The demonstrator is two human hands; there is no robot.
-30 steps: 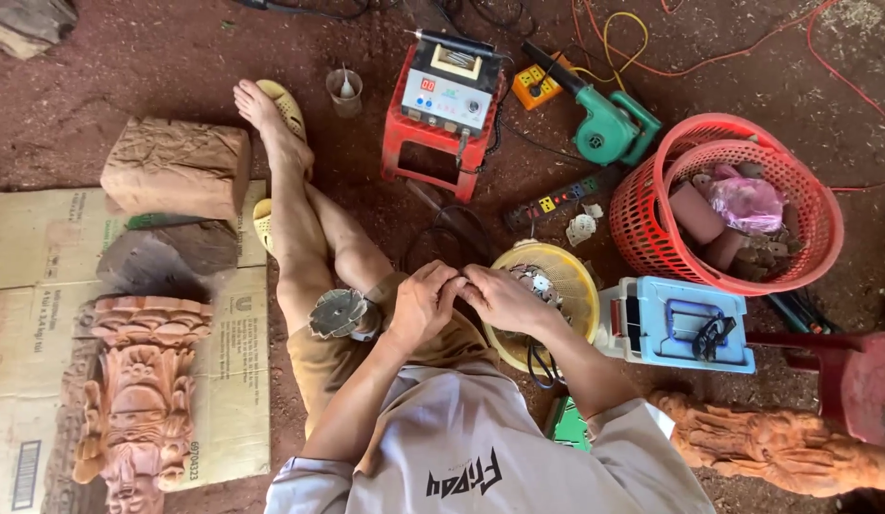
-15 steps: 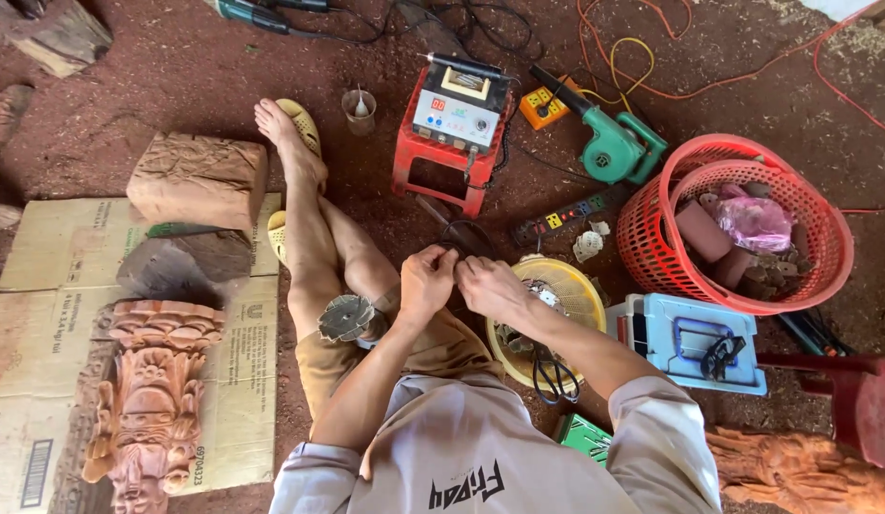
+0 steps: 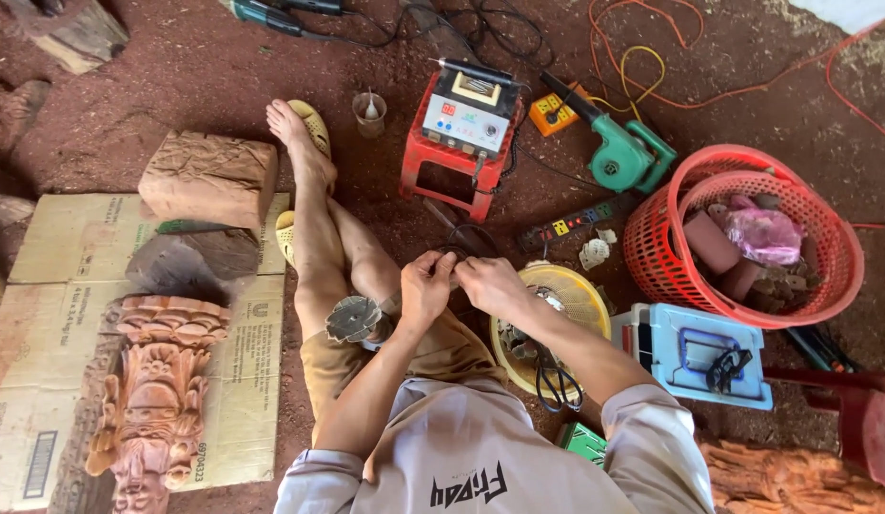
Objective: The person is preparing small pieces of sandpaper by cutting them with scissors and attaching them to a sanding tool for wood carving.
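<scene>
We're seated on red dirt floor (image 3: 766,86), both hands together over our lap, just ahead of the knee. Left hand (image 3: 425,286) and right hand (image 3: 490,283) are closed with fingertips pinched on a small dark part (image 3: 454,255), too small to identify; a thin black cable (image 3: 462,233) loops just beyond it. Open room: bare dirt beyond the foot toward the top left, little else. Close on the left, a flap disc grinder head (image 3: 352,317) rests against our thigh; further left a flattened cardboard sheet (image 3: 43,314) carries a carved wood block (image 3: 209,178), a dark rough block (image 3: 190,266) and a carved wooden figure (image 3: 152,400). Straight ahead, near the hands, a red plastic stool (image 3: 433,171) bears a white control box (image 3: 466,119). On the right it's crowded: yellow bowl (image 3: 576,290) touching our right forearm, blue plastic case (image 3: 695,357) beside it, red mesh basket (image 3: 652,247) with blocks and a pink bag, green blower (image 3: 628,157), power strip (image 3: 576,224), tangled orange and yellow wires (image 3: 642,67). A small cup (image 3: 369,112) stands near our sandalled foot. Cut off: red chair (image 3: 866,428) at the right edge, another carving (image 3: 785,481) at the bottom right, the figure's base. Bowl contents hard to make out.
</scene>
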